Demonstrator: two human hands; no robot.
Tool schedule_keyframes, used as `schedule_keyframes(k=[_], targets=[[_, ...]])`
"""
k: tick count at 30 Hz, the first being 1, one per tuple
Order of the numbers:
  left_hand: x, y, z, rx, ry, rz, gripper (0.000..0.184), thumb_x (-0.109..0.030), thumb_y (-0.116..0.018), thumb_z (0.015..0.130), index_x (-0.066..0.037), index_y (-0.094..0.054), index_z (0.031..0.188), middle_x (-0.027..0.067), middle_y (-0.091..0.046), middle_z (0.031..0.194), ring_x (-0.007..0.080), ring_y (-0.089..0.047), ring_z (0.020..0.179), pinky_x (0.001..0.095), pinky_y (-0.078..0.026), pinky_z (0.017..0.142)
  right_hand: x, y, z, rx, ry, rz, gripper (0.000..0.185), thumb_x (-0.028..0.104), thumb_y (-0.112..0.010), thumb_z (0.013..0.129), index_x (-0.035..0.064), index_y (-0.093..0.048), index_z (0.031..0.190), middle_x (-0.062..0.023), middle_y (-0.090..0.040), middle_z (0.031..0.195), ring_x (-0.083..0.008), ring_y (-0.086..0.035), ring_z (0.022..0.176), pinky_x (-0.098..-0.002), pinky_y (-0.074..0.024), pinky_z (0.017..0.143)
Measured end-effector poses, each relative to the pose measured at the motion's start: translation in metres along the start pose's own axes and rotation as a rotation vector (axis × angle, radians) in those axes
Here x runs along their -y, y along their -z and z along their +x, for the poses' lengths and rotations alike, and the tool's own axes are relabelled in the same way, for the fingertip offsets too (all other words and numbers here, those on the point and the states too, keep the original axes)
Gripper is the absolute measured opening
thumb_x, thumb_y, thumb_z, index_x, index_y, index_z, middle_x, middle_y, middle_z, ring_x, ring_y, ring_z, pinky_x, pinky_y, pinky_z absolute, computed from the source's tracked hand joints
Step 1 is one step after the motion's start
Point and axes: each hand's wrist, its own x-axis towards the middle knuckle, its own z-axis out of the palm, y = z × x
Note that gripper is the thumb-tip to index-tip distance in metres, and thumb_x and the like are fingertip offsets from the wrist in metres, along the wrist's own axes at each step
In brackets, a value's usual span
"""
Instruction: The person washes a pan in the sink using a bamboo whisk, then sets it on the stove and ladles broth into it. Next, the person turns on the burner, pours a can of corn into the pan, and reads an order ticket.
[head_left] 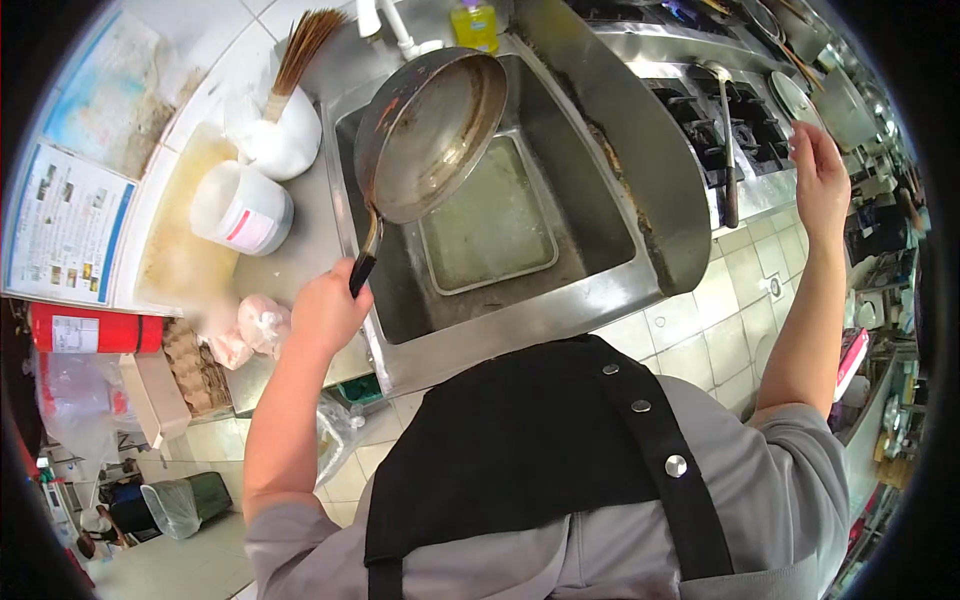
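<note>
My left hand [330,305] is closed around the black handle of a worn metal frying pan [440,140]. The pan is tilted over a steel sink [625,250], its inside facing right and showing brown stains. Below it in the sink lies a rectangular tray [490,225] with cloudy, greenish contents. Out to the right, my right hand [822,175] is raised near the stove, fingers apart and holding nothing. Closest to it are a long-handled ladle [727,150] lying across the burners and a pale round lid or plate [795,98].
Left of the sink stand a white tub [240,208] with a label and a white jug [285,135] with a bristle brush [300,60]. A faucet [405,35] and a yellow soap bottle [474,25] are behind the sink. A curved steel splash guard [660,170] separates sink and stove [765,120].
</note>
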Motion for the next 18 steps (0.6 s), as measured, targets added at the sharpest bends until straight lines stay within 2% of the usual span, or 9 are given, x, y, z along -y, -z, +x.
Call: schedule_keyframes(k=[2, 5, 7, 8, 9, 12, 15, 16, 18], targets=[[-0.015, 0.0, -0.011, -0.095, -0.001, 0.035, 0.028, -0.023, -0.065, 0.082, -0.005, -0.06, 0.102, 0.0196, -0.067, 0.079, 0.0409, -0.066, 0.074, 0.0493, -0.053, 0.069, -0.047, 0.008, -0.006, -0.068, -0.017, 0.015, 0.027, 0.021, -0.056, 0.101, 0.0006, -0.066, 0.115, -0.0027, -0.069, 0.096, -0.0096, -0.06, 0.086, -0.0244, -0.0477, 0.078], [-0.037, -0.013, -0.031, -0.239, 0.023, 0.085, 0.032, -0.021, -0.067, 0.081, -0.006, -0.061, 0.109, 0.0205, -0.067, 0.079, 0.042, -0.065, 0.075, 0.0495, -0.053, 0.067, -0.117, 0.031, -0.025, 0.054, -0.171, -0.212, 0.024, 0.022, -0.059, 0.097, 0.0031, -0.068, 0.109, -0.0112, -0.071, 0.092, -0.0157, -0.065, 0.085, -0.0293, -0.0503, 0.079], [-0.063, -0.033, -0.04, -0.377, 0.051, -0.099, 0.026, -0.018, -0.068, 0.083, -0.004, -0.06, 0.103, 0.0222, -0.065, 0.077, 0.0415, -0.065, 0.073, 0.0472, -0.051, 0.065, -0.179, 0.018, -0.038, 0.138, -0.275, -0.189, 0.025, 0.026, -0.061, 0.094, 0.0057, -0.069, 0.106, -0.0155, -0.072, 0.093, -0.0234, -0.068, 0.087, -0.0334, -0.0517, 0.081], [-0.077, -0.043, -0.042, -0.302, 0.14, -0.194, 0.023, -0.019, -0.068, 0.085, -0.003, -0.061, 0.099, 0.022, -0.064, 0.076, 0.0404, -0.064, 0.07, 0.0456, -0.05, 0.064, -0.205, 0.009, -0.044, 0.197, -0.332, -0.165, 0.027, 0.029, -0.062, 0.092, 0.0071, -0.069, 0.108, -0.0158, -0.072, 0.095, -0.0275, -0.069, 0.091, -0.0361, -0.0523, 0.083], [-0.088, -0.05, -0.044, -0.226, 0.23, -0.289, 0.022, -0.021, -0.068, 0.087, -0.001, -0.061, 0.094, 0.0218, -0.064, 0.075, 0.0392, -0.063, 0.068, 0.044, -0.05, 0.064, -0.208, -0.001, -0.045, 0.31, -0.408, -0.245, 0.034, 0.033, -0.063, 0.09, 0.007, -0.067, 0.112, -0.017, -0.072, 0.099, -0.0306, -0.069, 0.095, -0.0384, -0.0522, 0.086], [-0.13, -0.062, -0.048, -0.311, 0.272, -0.206, 0.024, -0.022, -0.067, 0.09, 0.001, -0.06, 0.087, 0.0216, -0.062, 0.073, 0.0367, -0.061, 0.065, 0.0415, -0.048, 0.063, -0.196, -0.037, -0.041, 0.5, -0.493, -0.422, 0.058, 0.044, -0.066, 0.084, 0.0026, -0.057, 0.124, -0.0205, -0.068, 0.113, -0.0353, -0.065, 0.106, -0.0426, -0.0505, 0.094], [-0.153, -0.058, -0.05, -0.268, 0.361, -0.25, 0.025, -0.022, -0.066, 0.091, 0.001, -0.059, 0.085, 0.0193, -0.063, 0.072, 0.0311, -0.061, 0.062, 0.0403, -0.048, 0.062, -0.217, -0.071, -0.026, 0.65, -0.518, -0.457, 0.061, 0.041, -0.067, 0.083, -0.0022, -0.052, 0.123, -0.0229, -0.062, 0.123, -0.0356, -0.061, 0.115, -0.0424, -0.0495, 0.097], [-0.157, -0.057, -0.051, -0.321, 0.345, -0.291, 0.025, -0.022, -0.066, 0.092, 0.001, -0.059, 0.084, 0.0173, -0.063, 0.071, 0.028, -0.06, 0.062, 0.0395, -0.047, 0.061, -0.218, -0.074, -0.021, 0.675, -0.522, -0.43, 0.06, 0.039, -0.067, 0.083, -0.0026, -0.051, 0.123, -0.0235, -0.061, 0.124, -0.0357, -0.059, 0.118, -0.0423, -0.0494, 0.097], [-0.162, -0.057, -0.049, -0.419, 0.31, -0.375, 0.026, -0.021, -0.066, 0.093, 0.001, -0.058, 0.083, 0.0134, -0.063, 0.07, 0.0218, -0.058, 0.06, 0.038, -0.046, 0.059, -0.236, -0.085, -0.015, 0.586, -0.541, -0.386, 0.058, 0.035, -0.068, 0.082, -0.0043, -0.051, 0.121, -0.0277, -0.063, 0.118, -0.0373, -0.061, 0.115, -0.0404, -0.0501, 0.096]])
